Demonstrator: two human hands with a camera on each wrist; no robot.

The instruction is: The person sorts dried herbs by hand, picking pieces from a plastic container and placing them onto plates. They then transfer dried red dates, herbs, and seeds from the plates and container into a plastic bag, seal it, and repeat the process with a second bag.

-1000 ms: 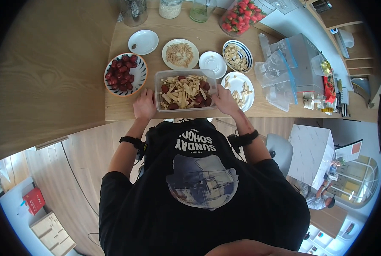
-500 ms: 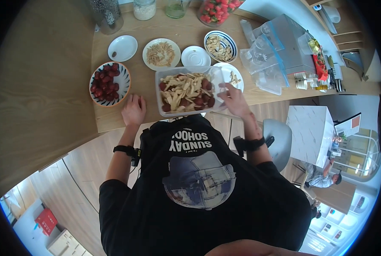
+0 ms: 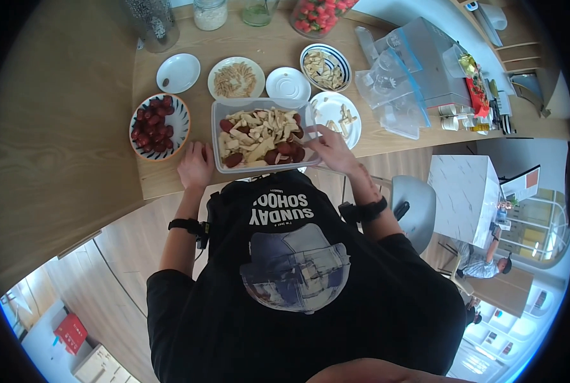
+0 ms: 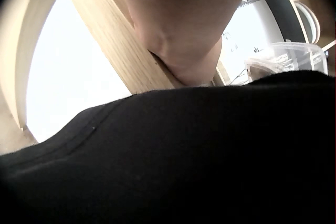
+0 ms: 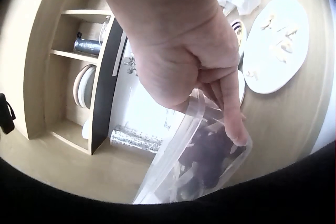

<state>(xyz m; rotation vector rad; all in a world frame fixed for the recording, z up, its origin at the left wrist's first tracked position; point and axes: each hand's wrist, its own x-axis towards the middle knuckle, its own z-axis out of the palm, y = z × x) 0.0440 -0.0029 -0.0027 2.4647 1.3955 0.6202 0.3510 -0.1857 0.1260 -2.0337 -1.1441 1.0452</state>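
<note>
A clear plastic container (image 3: pixel 217 137) of pale dried strips and red dates (image 3: pixel 234 159) sits at the front edge of the table. My right hand (image 3: pixel 331 150) grips its right end. In the right wrist view, fingers (image 5: pixel 231 108) of that hand lie along the outside of the wall, while the thumb is mostly hidden. My left hand (image 3: pixel 196 166) rests on the table edge beside the container's left end, holding nothing. Left of it stands a patterned bowl (image 3: pixel 184 118) of red dates. The left wrist view shows mainly the hand's heel and dark cloth.
Behind the container are a plate of thin pale pieces (image 3: pixel 213 69), a small white saucer (image 3: pixel 288 85) and a blue-rimmed bowl (image 3: pixel 343 59). A white plate (image 3: pixel 354 131) with pale strips lies right. Jars (image 3: pixel 210 16) and a strawberry tub (image 3: pixel 317 19) stand behind; plastic bags (image 3: pixel 387 83) lie right.
The container slid right over the white plate's edge, then back left, and its contents shifted. My right hand loosened its fingers, then took its right end again. The left hand stays on the table.
</note>
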